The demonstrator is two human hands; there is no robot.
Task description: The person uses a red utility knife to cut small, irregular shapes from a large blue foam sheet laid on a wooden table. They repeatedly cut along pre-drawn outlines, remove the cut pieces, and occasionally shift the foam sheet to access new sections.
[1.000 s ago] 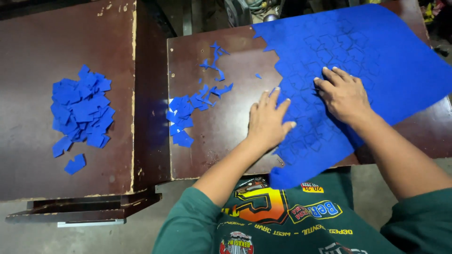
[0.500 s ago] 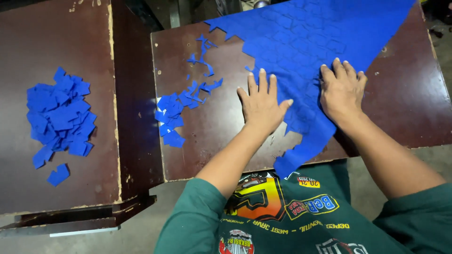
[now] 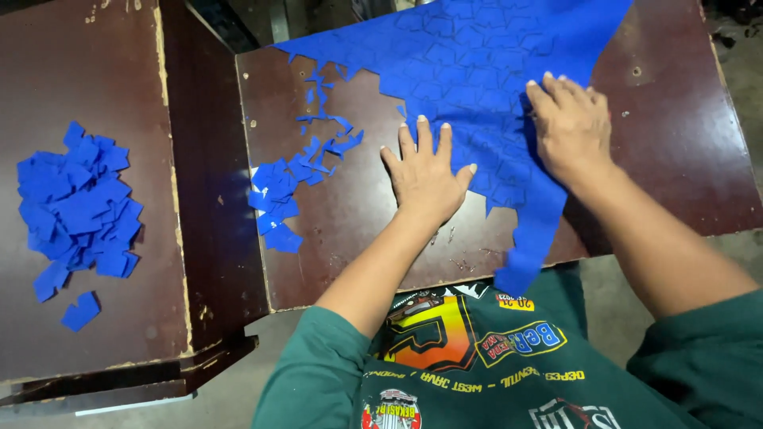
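Observation:
A large blue sheet [image 3: 477, 63], scored into many small shapes, lies across the dark brown table [image 3: 350, 230]; its torn lower corner hangs over the near edge. My left hand [image 3: 425, 175] lies flat, fingers spread, on the sheet's ragged left edge. My right hand [image 3: 568, 123] presses flat on the sheet further right. Neither hand grips anything. Loose blue cut-out pieces [image 3: 290, 187] are scattered on the table left of my left hand.
A second brown table [image 3: 87, 71] stands to the left, carrying a pile of blue cut-out pieces [image 3: 75, 210]. A dark gap [image 3: 203, 159] separates the two tables. My green printed shirt fills the bottom of the view.
Both hands have shifted slightly along the sheet while staying flat on it. The camera view has moved, so the tables sit further left in the frame.

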